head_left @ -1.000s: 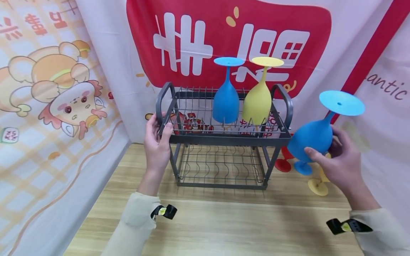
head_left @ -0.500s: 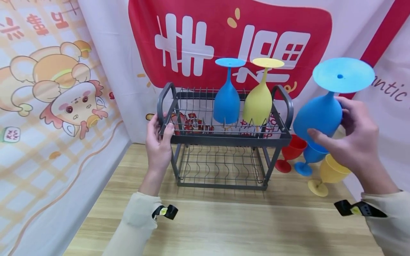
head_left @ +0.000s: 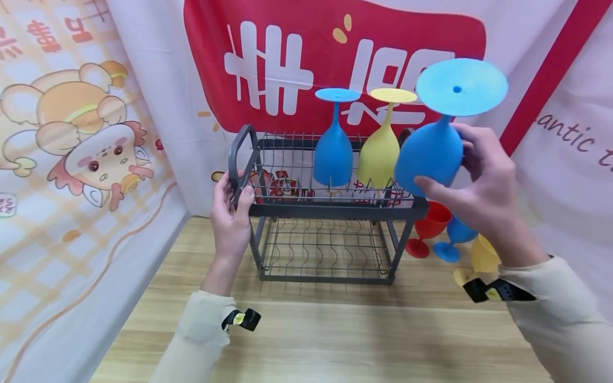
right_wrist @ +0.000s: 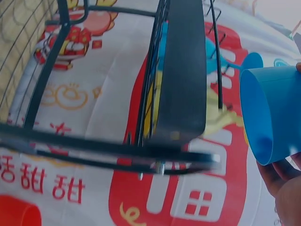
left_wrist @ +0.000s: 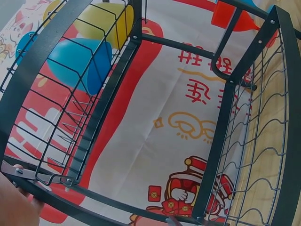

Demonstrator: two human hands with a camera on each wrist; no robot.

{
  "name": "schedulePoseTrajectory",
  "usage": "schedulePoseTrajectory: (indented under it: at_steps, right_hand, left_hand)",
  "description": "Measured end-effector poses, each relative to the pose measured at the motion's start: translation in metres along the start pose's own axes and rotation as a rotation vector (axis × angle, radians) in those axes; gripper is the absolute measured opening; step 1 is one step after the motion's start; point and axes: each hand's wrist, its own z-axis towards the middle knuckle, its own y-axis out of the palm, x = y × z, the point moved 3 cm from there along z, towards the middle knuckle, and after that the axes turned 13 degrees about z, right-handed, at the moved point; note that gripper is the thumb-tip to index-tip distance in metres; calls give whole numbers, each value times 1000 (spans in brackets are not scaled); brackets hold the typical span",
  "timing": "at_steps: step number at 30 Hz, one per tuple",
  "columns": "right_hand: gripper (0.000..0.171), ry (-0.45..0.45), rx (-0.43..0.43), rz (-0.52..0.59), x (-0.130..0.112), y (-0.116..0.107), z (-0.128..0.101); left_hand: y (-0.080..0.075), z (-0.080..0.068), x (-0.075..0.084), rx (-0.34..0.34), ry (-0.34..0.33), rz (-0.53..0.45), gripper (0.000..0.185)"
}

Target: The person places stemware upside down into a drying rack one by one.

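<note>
Blue goblet (head_left: 429, 154) upturned in right-hand fingers (head_left: 433, 190); rack (head_left: 335, 208) with two goblets, left-hand fingers (head_left: 244, 196) around its handle.

From the head view my right hand (head_left: 479, 183) and the blue goblet (head_left: 431, 154) it holds cover the rack's (head_left: 325, 210) right handle. My forearm hides most of the yellow goblet (head_left: 481, 255) on the counter (head_left: 335, 335). The right wrist view is blurred — the rack bar smears. The left wrist view crops my left hand (left_wrist: 16, 207) at the corner — its grip can't be read there.
</note>
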Motion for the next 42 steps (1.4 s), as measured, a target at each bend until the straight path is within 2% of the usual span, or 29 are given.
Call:
schedulePoseTrajectory:
  at_steps: [6,11,21,27,33,39,42]
  right_hand:
    - [78,-89,-34,70,-5,34,10]
    - [80,-150,-84,111,-8,61,16]
    - [81,-190,-162,121,-18,112,26]
    - [81,-170,-206,133,-28,139,29]
    - [82,-96,-253,171,-38,166,32]
    - [83,-25,-238,190,-42,186,34]
    - [84,53,-227,187,-44,194,38]
  left_hand:
    - [-2,0,1,13,-6,8,52]
    - [0,-1,1,20,-17,11,52]
    - [3,-2,-1,55,-7,-6,52]
    - [5,-2,-1,51,-3,-16,51]
    - [4,-2,-2,57,-4,-31,50]
    - [5,-2,-2,54,0,-49,50]
    - [5,-2,-3,50,3,-57,50]
